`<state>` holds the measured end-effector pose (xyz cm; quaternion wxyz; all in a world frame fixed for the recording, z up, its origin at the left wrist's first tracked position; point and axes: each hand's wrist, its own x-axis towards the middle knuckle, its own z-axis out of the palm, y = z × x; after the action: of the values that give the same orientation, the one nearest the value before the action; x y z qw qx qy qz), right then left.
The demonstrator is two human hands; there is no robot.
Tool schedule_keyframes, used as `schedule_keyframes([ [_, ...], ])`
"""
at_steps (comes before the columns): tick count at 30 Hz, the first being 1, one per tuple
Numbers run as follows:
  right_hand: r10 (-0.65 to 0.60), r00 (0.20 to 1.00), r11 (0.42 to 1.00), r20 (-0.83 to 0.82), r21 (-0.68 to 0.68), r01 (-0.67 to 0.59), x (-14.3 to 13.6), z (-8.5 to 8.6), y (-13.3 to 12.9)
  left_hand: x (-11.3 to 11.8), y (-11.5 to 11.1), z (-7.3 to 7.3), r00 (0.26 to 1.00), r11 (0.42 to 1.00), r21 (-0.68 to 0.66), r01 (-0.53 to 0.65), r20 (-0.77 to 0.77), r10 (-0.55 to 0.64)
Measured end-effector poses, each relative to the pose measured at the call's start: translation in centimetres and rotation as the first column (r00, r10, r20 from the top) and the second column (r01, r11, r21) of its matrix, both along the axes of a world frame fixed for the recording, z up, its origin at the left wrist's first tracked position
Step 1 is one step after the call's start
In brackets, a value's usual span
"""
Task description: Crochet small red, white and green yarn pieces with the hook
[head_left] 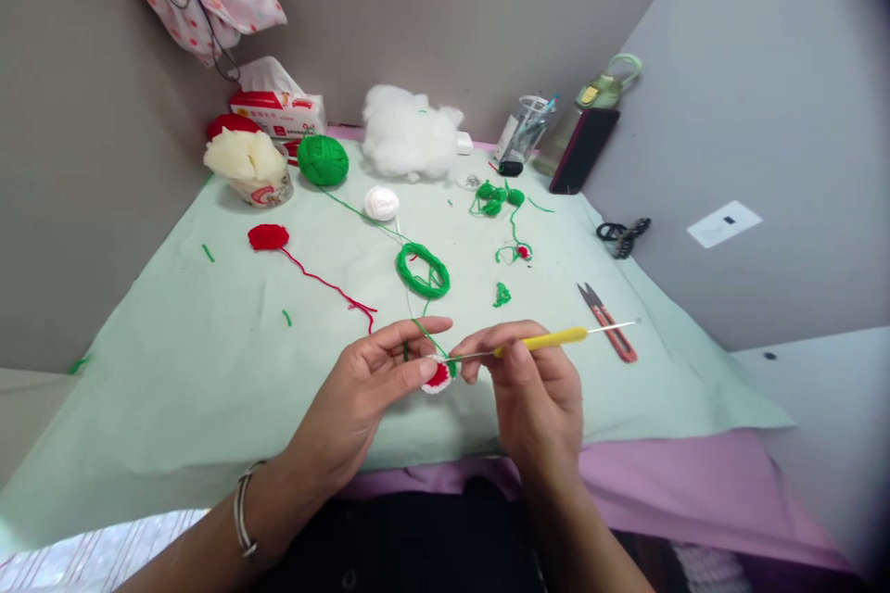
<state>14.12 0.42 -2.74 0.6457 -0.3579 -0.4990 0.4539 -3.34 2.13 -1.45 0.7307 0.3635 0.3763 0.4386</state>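
Observation:
My left hand (379, 380) pinches a small round crochet piece (438, 375), red in the middle with a white rim and some green stitches on its right edge. Green yarn (427, 334) passes by my left fingers to the piece. My right hand (535, 389) grips a crochet hook (553, 340) by its yellow handle; its thin metal tip meets the piece at the green stitches. Beyond my hands lies a loose coil of green yarn (423, 271), with a white yarn ball (382, 204) behind it.
Red-handled thread snips (606, 322) lie at the right. Farther back stand a green yarn ball (323, 159), white stuffing (412, 132), a cup of pens (525, 134), a phone (585, 150) against a bottle, and a tissue box (278, 111). Red yarn (268, 237) rests at the left.

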Motion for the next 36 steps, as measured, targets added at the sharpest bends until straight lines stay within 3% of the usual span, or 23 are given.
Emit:
schedule_keyframes([
  [5, -0.155, 0.926, 0.974, 0.344, 0.208, 0.086, 0.3, 0.5, -0.9, -0.1, -0.1, -0.2, 0.999, 0.998, 0.064, -0.01, -0.039, 0.012],
  [10, -0.397, 0.656, 0.836, 0.641, 0.547, -0.028, 0.2, 0.3, -1.0, 0.4, -0.2, -0.3, 0.997, 0.995, 0.072, -0.063, -0.032, 0.066],
  [13, -0.537, 0.5, 0.764, 0.68, 0.643, -0.056, 0.0, -0.3, -1.0, 0.7, -0.1, -0.3, 0.996, 0.997, -0.066, -0.03, 0.076, 0.035],
  [15, -0.526, 0.551, 0.781, 0.648, 0.625, 0.01, -0.1, -0.5, -0.9, 0.7, 0.2, -0.3, 0.985, 0.983, -0.178, 0.038, 0.175, -0.006],
  [17, -0.437, 0.725, 0.845, 0.533, 0.519, 0.128, -0.2, -0.3, -0.7, 0.5, 0.5, -0.2, 0.975, 0.971, -0.229, 0.073, 0.222, -0.02],
  [19, -0.315, 0.884, 0.916, 0.345, 0.354, 0.188, -0.3, 0.0, -0.3, 0.3, 0.7, -0.1, 0.981, 0.977, -0.21, 0.046, 0.195, -0.005],
  [21, -0.215, 0.948, 0.958, 0.236, 0.242, 0.157, -0.5, 0.3, 0.0, 0.4, 0.7, 0.0, 0.989, 0.989, -0.151, 0.011, 0.148, 0.011],
  [24, -0.22, 0.912, 0.953, 0.345, 0.278, 0.124, -0.7, -0.1, 0.0, 0.8, 0.4, 0.2, 0.99, 0.995, -0.096, -0.02, 0.138, 0.033],
  [27, -0.413, 0.723, 0.869, 0.554, 0.478, 0.129, -0.7, -1.0, -0.4, 1.0, 0.1, 0.1, 0.982, 0.986, -0.167, 0.006, 0.188, 0.026],
  [29, -0.47, 0.663, 0.836, 0.583, 0.535, 0.122, -0.6, -1.3, -0.5, 0.9, 0.2, -0.1, 0.974, 0.971, -0.233, 0.06, 0.225, -0.006],
  [30, -0.45, 0.694, 0.85, 0.563, 0.509, 0.138, -0.5, -1.3, -0.5, 0.8, 0.3, -0.2, 0.971, 0.964, -0.253, 0.079, 0.239, -0.017],
  [33, -0.295, 0.884, 0.936, 0.362, 0.293, 0.193, -0.1, -0.5, -0.2, 0.3, 0.6, -0.4, 0.969, 0.965, -0.245, 0.097, 0.244, -0.036],
  [36, -0.158, 0.961, 0.977, 0.227, 0.175, 0.12, 0.1, 0.3, 0.1, 0.3, 0.5, -0.3, 0.977, 0.98, -0.179, 0.092, 0.205, -0.054],
])
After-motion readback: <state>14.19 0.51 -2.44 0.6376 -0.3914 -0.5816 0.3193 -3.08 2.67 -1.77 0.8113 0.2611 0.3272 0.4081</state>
